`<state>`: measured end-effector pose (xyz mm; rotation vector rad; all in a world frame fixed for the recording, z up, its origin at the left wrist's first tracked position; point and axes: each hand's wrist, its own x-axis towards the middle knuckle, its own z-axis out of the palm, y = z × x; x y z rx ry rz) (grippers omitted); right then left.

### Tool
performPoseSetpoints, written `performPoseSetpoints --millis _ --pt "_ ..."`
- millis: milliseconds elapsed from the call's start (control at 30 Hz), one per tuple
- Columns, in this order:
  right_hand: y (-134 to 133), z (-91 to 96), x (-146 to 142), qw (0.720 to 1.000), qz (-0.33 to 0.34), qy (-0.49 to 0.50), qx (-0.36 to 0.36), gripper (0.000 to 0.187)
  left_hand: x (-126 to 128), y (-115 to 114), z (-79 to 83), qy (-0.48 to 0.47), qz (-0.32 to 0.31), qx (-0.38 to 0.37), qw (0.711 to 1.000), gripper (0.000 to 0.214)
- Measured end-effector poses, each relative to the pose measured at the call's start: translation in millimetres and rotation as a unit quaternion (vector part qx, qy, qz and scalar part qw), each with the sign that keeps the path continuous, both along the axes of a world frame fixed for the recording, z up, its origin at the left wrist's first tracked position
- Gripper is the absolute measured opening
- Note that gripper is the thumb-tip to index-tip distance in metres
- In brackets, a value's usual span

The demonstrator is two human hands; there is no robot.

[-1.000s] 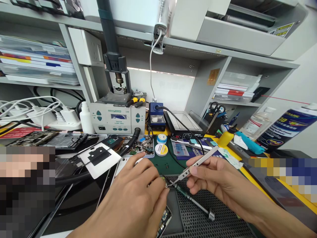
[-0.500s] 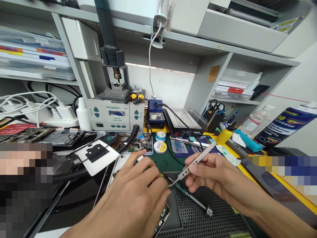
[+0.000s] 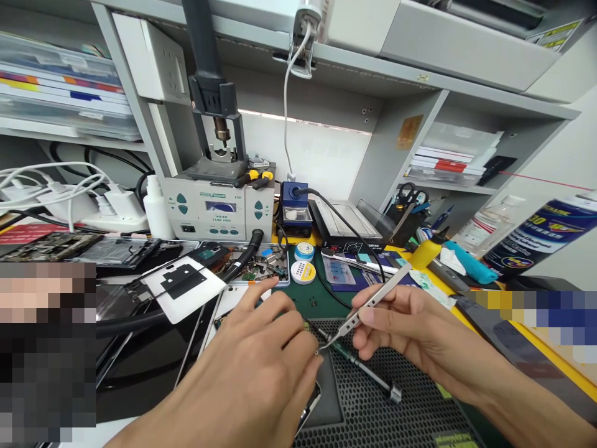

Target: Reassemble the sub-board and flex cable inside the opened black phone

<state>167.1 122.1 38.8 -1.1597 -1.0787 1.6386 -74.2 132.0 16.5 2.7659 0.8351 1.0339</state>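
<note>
A pair of metal tweezers is pinched in my right hand, its bent tip pointing down to the left. That tip meets the thumb and fingertip of my left hand, where a tiny bit shows, too small to name. My left hand is closed at thumb and finger, with its back toward me. Below it lies an opened phone, mostly hidden by the hand. Between my hands a screwdriver with a dark green handle rests on the black perforated mat.
Behind stand a hot-air rework station, a blue soldering stand and a small hot plate. Two small round tins sit in front. Phone parts and a white card lie left; a yellow bottle stands right.
The whole view has shifted slightly. Both hands keep nearly the same pose, with the tweezers' tip still at my left fingertips.
</note>
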Motion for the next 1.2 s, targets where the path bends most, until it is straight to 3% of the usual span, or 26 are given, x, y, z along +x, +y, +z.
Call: performPoseSetpoints --millis 533,733,1033,1200 --pt "1.0 -3.2 1.3 1.000 0.005 -0.007 -0.016 0.013 -2.0 -1.4 -2.2 0.013 0.006 0.000 1.000 0.020" --pt "3.5 -4.4 2.5 0.999 0.010 -0.011 -0.038 0.014 -5.7 -6.8 2.9 0.051 0.029 -0.025 0.998 0.010" --pt "2.1 -1.4 -1.3 0.990 0.096 -0.099 -0.035 0.017 -14.6 -2.9 -0.9 0.093 0.019 -0.018 0.995 0.013" --pt "4.3 -5.1 -1.3 0.988 0.105 -0.113 -0.025 0.018 -13.0 -2.1 -2.5 0.102 -0.010 -0.039 0.994 0.017"
